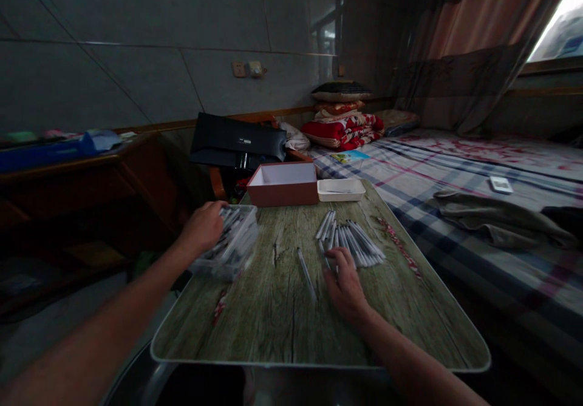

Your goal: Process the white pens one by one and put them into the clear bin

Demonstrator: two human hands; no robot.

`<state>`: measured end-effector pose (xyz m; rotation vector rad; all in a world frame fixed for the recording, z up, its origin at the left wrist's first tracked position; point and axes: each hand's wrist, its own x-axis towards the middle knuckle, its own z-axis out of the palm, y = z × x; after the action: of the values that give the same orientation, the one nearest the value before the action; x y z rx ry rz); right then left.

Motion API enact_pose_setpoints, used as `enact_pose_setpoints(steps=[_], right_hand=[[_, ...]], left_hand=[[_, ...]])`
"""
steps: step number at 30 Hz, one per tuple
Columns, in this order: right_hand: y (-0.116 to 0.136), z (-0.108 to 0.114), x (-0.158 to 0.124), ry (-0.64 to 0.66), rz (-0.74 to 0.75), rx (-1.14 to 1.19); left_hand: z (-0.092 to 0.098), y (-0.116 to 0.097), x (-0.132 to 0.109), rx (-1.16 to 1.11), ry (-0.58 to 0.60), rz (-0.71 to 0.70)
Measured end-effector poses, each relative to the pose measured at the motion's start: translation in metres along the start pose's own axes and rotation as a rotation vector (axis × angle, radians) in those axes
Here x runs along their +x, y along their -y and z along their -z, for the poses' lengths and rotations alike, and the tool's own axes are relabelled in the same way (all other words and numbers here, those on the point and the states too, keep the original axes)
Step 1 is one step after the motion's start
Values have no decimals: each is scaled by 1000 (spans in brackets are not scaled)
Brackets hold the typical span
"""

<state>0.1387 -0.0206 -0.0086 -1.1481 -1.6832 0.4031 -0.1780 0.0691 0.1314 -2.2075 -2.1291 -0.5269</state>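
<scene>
My left hand point(207, 227) is at the far left rim of a clear plastic box point(248, 242), its fingers bent over the edge. The box is full of pens point(232, 221) and sits at the table's left edge, slightly blurred. My right hand point(345, 283) is low over the table, with a thin pen point(322, 247) between thumb and fingers. Just beyond it, several similar pens point(357, 242) with dark tips lie fanned side by side. A single pen point(306, 270) lies apart, between the two hands.
On the wood-patterned table point(264, 327), a brown box point(283, 195) with a white inside stands at the far end beside a shallow white tray point(342, 197). A bed point(428, 169) adjoins the right side. Behind the table is a black monitor-like object point(237, 139); a desk point(82, 169) is at left.
</scene>
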Motion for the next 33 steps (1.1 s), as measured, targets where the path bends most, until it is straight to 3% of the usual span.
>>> enact_pose_setpoints(steps=[2, 4, 7, 9, 12, 15, 19, 24, 29, 33], right_hand=[[-3, 0, 1, -76, -39, 20], [-5, 0, 2, -143, -65, 43], [-5, 2, 3, -199, -84, 59], [-5, 3, 4, -215, -75, 53], [-6, 4, 4, -227, -62, 44], [-6, 3, 4, -225, -68, 39], [-5, 3, 4, -203, -68, 37], [-3, 2, 3, -180, -54, 65], [-1, 1, 4, -120, -98, 169], [0, 0, 6, 107, -267, 459]], left_hand=[[-2, -25, -22, -106, -64, -154], [-13, -52, -47, -274, -50, -209], [-47, -86, -78, -644, 176, -129], [-74, -101, -89, -755, 329, -95], [-108, -114, -91, -668, 307, 30], [-127, -122, -85, -484, 252, 139], [-136, -131, -76, -375, 302, 183], [-143, -131, -62, -413, 351, 237], [-137, -130, -60, -672, 409, 245], [-125, -134, -72, -963, 436, 212]])
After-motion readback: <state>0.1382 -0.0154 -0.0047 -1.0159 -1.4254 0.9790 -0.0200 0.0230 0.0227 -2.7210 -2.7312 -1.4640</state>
